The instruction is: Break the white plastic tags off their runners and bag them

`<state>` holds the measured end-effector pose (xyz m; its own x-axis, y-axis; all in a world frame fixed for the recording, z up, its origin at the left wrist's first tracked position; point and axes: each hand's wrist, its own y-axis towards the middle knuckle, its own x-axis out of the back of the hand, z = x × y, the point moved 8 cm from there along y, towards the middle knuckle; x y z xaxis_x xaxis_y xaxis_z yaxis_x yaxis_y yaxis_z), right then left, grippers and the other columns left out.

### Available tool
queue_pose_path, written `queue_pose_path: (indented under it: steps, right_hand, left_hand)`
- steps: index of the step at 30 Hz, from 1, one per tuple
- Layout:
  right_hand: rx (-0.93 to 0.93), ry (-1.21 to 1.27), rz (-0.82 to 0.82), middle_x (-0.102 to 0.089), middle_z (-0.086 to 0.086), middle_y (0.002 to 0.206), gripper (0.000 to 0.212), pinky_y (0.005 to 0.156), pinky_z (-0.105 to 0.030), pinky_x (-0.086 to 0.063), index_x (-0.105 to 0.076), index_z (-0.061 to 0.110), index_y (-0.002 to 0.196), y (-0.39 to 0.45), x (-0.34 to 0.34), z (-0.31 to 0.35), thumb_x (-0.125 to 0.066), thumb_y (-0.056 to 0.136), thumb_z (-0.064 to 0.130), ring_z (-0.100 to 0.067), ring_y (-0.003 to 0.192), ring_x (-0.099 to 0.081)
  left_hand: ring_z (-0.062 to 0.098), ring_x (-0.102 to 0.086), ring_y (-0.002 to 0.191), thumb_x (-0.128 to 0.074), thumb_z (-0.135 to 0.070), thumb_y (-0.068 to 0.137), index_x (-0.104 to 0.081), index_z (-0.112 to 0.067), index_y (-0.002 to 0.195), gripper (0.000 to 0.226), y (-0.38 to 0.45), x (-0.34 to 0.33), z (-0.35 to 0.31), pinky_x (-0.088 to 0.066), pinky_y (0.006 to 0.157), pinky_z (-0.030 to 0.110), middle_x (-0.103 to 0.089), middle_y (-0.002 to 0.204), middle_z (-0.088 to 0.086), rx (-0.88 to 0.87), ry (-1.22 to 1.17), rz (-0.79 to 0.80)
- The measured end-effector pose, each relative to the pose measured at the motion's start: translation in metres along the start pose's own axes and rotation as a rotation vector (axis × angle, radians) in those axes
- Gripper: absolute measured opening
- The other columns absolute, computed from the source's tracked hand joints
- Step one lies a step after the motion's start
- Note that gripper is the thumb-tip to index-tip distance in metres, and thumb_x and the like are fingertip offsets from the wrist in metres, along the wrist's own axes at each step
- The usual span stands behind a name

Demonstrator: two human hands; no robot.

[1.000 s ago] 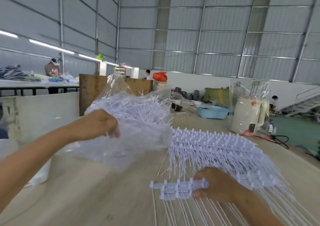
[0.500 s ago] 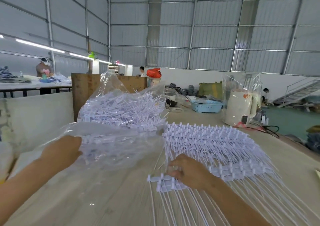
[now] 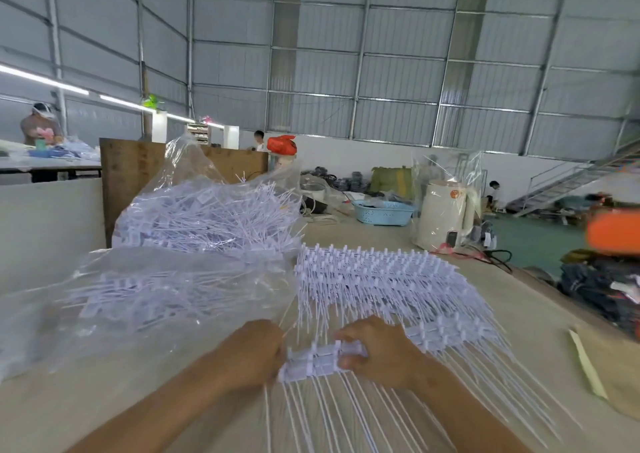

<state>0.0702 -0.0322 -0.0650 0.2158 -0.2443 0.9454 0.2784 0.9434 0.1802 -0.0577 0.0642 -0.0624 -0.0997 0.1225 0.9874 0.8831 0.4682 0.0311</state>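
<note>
We see a runner of white plastic tags (image 3: 320, 360) lying on the wooden bench (image 3: 145, 393) at the near edge of a wide fanned stack of runners (image 3: 384, 286), its thin white tails trailing toward us. Both hands are clamped on this front runner. The left hand (image 3: 254, 355) grips its left end with the fingers curled round it, and the right hand (image 3: 375, 350) pinches it a little further along, thumb underneath and fingers over the top, so a short stretch of the runner shows between the two hands.

Just to the left of the stack lies a clear plastic bag (image 3: 131, 300), flat on the bench with loose tags inside; its right edge touches the stack. Behind it a second clear bag (image 3: 207, 217) stands heaped with more loose tags, its mouth open upward, in front of a brown wooden board (image 3: 131, 168).

Farther back on the bench we see a light blue basket (image 3: 382, 212) and, to its right, a white appliance wrapped in clear plastic (image 3: 445, 213) with black cables beside it. A yellowish strip (image 3: 587, 366) lies near the right edge of the bench, beside a brown box corner. Beyond that edge sits a pile of dark cloth (image 3: 602, 286) and a blurred orange shape (image 3: 614, 232). At the far left another person (image 3: 40, 125) stands at a separate table, and grey metal walls close the hall.
</note>
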Motion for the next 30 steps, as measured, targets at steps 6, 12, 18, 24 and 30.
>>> queue_pose_path:
  steps: [6, 12, 18, 24, 30]
  right_hand:
    - [-0.008, -0.049, -0.040, -0.051, 0.003, 0.133, 0.038, 0.110, -0.046, -0.026, -0.053, 0.025, 0.130, 0.006, 0.007, 0.006, -0.054, 0.093, 0.035, -0.015, 0.124, -0.043]
    - [0.062, 0.001, 0.019, -0.044, 0.000, 0.144, 0.042, 0.113, -0.045, -0.023, -0.044, 0.024, 0.138, 0.019, -0.005, 0.032, -0.044, 0.098, 0.035, -0.016, 0.132, -0.038]
    - [0.101, 0.318, -0.052, -0.049, 0.008, 0.072, 0.021, 0.066, -0.026, -0.038, -0.058, 0.023, 0.082, 0.019, 0.019, 0.043, -0.047, 0.098, 0.015, -0.005, 0.066, -0.046]
    - [0.153, 0.357, -0.172, -0.063, -0.005, 0.086, 0.009, 0.071, -0.019, -0.040, -0.064, 0.006, 0.093, 0.017, 0.050, 0.047, -0.058, 0.092, 0.013, -0.015, 0.079, -0.056]
    - [0.099, 0.323, -0.255, -0.064, -0.005, 0.073, 0.017, 0.068, -0.030, -0.046, -0.069, 0.009, 0.087, 0.013, 0.061, 0.048, -0.063, 0.089, 0.024, -0.012, 0.067, -0.055]
  left_hand:
    - [0.017, -0.042, 0.076, -0.056, -0.022, 0.090, -0.057, -0.012, 0.086, 0.012, 0.009, -0.002, 0.020, -0.027, 0.053, 0.020, -0.046, 0.084, 0.006, 0.055, -0.032, 0.124]
    - [0.009, -0.036, 0.052, -0.057, -0.013, 0.090, -0.042, -0.013, 0.059, 0.034, 0.008, 0.011, 0.006, -0.027, 0.047, 0.017, -0.038, 0.061, 0.000, 0.075, -0.020, 0.109]
    - [0.008, -0.051, 0.078, -0.053, -0.011, 0.093, -0.053, -0.017, 0.109, 0.017, 0.003, 0.064, -0.015, -0.038, 0.068, 0.017, -0.053, 0.091, -0.003, -0.032, -0.390, -0.389]
    - [0.004, -0.049, 0.037, -0.058, -0.034, 0.093, -0.065, 0.000, 0.067, 0.043, 0.006, 0.059, -0.017, -0.039, 0.050, 0.018, -0.057, 0.048, 0.000, -0.009, -0.810, -0.428]
    - [0.002, -0.034, 0.026, -0.063, -0.024, 0.090, -0.053, -0.008, 0.049, 0.045, 0.025, 0.053, -0.011, -0.027, 0.037, 0.018, -0.039, 0.028, -0.008, 0.172, -0.978, -0.493]
